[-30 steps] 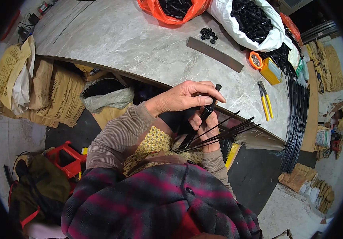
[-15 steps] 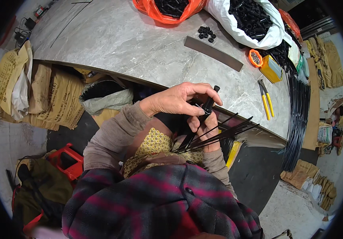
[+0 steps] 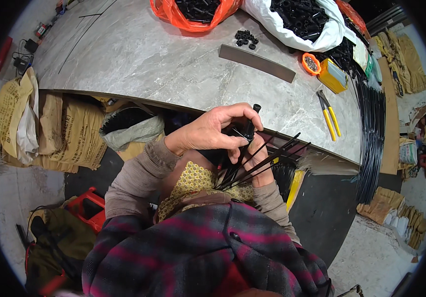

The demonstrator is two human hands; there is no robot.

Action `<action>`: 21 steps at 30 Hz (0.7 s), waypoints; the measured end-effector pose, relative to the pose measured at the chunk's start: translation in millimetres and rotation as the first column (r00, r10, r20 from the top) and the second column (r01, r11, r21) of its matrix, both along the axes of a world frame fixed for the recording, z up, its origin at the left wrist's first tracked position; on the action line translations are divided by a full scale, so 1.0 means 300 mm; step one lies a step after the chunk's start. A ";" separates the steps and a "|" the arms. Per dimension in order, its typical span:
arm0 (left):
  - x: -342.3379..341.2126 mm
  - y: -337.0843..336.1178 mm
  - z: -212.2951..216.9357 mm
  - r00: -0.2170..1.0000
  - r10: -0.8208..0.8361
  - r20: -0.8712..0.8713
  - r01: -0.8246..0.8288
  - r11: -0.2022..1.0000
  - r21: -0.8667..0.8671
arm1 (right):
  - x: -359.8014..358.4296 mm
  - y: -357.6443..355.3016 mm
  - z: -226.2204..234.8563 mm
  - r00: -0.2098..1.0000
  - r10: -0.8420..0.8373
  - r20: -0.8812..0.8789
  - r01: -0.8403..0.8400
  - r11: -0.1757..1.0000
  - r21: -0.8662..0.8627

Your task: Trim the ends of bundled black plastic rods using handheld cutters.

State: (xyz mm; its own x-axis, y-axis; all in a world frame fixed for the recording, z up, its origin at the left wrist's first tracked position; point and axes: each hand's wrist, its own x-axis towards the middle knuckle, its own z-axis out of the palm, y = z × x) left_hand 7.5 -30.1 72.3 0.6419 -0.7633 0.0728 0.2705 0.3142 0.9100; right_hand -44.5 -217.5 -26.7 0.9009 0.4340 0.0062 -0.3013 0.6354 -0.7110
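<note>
— What step did you catch from your end?

— I judged it as fitting a small black tube point(image 3: 249, 129) onto one of the thin black rods point(image 3: 267, 159). The left hand point(image 3: 213, 132) had its fingers closed around the tube, just off the near edge of the grey stone table point(image 3: 138, 54). The right hand point(image 3: 258, 163) sat below it, fingers wrapped around the fanned bundle of rods over the lap.

— And the next move?

— I reckoned it called for lining one rod tip up with the tube's bore; the fan was crowded.

— Packaging?

— An orange bag point(image 3: 188, 12) and a white bag point(image 3: 297, 24) of black parts stood at the table's far edge, a yellow box point(image 3: 333, 75) beside a round orange tub point(image 3: 311, 63), and tan printed sacks point(image 3: 69, 133) under the table on the left.
</note>
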 end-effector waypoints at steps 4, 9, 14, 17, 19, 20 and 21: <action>-0.012 0.003 -0.023 0.998 0.059 0.022 -0.059 0.998 0.012 | 0.002 0.002 0.024 1.000 0.006 0.015 -0.006 1.000 -0.013; -0.030 0.015 -0.025 0.994 0.106 0.006 -0.106 0.994 0.011 | 0.001 0.021 0.080 1.000 0.012 0.001 -0.012 0.993 -0.121; -0.052 0.026 -0.055 0.965 0.253 0.073 -0.247 0.966 -0.078 | -0.001 0.041 0.093 0.998 -0.017 -0.054 0.009 0.989 -0.148; -0.069 0.037 -0.006 0.959 0.281 -0.046 -0.283 0.958 -0.040 | -0.005 0.046 0.106 0.990 -0.041 -0.138 0.025 0.993 -0.119; -0.075 0.040 -0.004 0.950 0.310 -0.018 -0.311 0.950 -0.025 | -0.003 0.045 0.123 0.997 -0.014 -0.073 0.004 0.991 -0.137; -0.076 0.041 -0.005 0.939 0.343 0.006 -0.343 0.939 -0.018 | 0.002 0.046 0.123 0.998 0.008 -0.065 -0.020 0.984 -0.179; -0.073 0.045 -0.012 0.942 0.335 0.010 -0.335 0.942 -0.011 | 0.005 0.046 0.124 0.998 0.027 -0.057 -0.039 0.974 -0.222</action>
